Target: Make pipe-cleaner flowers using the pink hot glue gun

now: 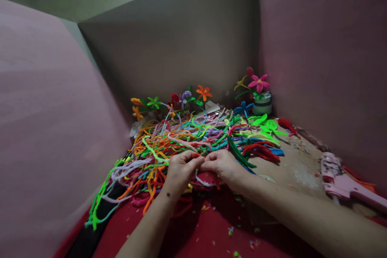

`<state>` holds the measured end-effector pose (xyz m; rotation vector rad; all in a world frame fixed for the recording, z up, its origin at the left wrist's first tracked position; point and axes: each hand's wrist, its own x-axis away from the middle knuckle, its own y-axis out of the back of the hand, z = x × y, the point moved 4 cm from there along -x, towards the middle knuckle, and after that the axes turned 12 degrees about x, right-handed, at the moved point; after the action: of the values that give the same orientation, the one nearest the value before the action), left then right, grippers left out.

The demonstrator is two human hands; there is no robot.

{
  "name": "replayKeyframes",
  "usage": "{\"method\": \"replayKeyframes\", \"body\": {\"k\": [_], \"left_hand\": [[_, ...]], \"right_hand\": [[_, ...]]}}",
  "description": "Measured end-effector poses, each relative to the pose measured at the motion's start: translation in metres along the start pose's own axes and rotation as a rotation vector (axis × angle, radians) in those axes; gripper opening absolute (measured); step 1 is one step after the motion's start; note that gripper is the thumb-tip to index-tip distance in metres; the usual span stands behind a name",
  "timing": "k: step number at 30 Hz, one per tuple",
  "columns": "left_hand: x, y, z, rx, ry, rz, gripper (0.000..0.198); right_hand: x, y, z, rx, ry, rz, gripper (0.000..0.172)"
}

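My left hand (182, 170) and my right hand (223, 165) meet fingertip to fingertip at the front of a tangled heap of coloured pipe cleaners (181, 133). Both pinch a red pipe cleaner (196, 155), mostly hidden by the fingers. Another stretch of red hangs below my right hand; whether it is the same piece I cannot tell. Under the fingers a pale lilac pipe cleaner (204, 182) curves over the red cloth (211, 225). Dark green pipe cleaners (238, 154) and a red bundle (262, 151) lie just beyond my right hand.
Pipe-cleaner flowers, among them an orange one (204, 92) and a pink one (259, 83), stand along the back wall. A pale green container (262, 104) sits in the right corner. At the right lies a pink glue gun (341, 183). Coloured clippings dot the cloth.
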<state>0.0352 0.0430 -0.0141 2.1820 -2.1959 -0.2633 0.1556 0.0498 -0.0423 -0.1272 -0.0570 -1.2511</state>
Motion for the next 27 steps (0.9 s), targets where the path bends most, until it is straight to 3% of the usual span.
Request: {"method": "replayKeyframes", "body": {"k": [3,7,10,14,21,27], "left_hand": [[0.001,0.0,-0.003,-0.027,-0.066,-0.079,0.015],[-0.002,0.003,0.0,0.212,0.032,-0.05,0.025],[-0.001,-0.003,0.003,0.331,0.111,0.035,0.031],[0.006,-0.02,0.006,0.267,0.19,0.19,0.027],[0.009,-0.023,0.003,0.208,0.19,0.057,0.024],[0.012,-0.028,0.012,0.366,0.286,0.151,0.025]], "right_hand": [[0.0,0.001,0.0,-0.036,-0.001,0.014,0.02],[-0.004,0.005,0.0,-0.158,0.001,0.049,0.018],[-0.009,0.009,0.001,-0.269,0.025,0.018,0.019],[-0.012,0.013,0.0,-0.344,0.042,-0.006,0.022],[-0.009,0.012,0.002,-0.344,0.047,-0.067,0.023],[-0.008,0.012,0.007,-0.374,0.07,-0.108,0.022]]}}
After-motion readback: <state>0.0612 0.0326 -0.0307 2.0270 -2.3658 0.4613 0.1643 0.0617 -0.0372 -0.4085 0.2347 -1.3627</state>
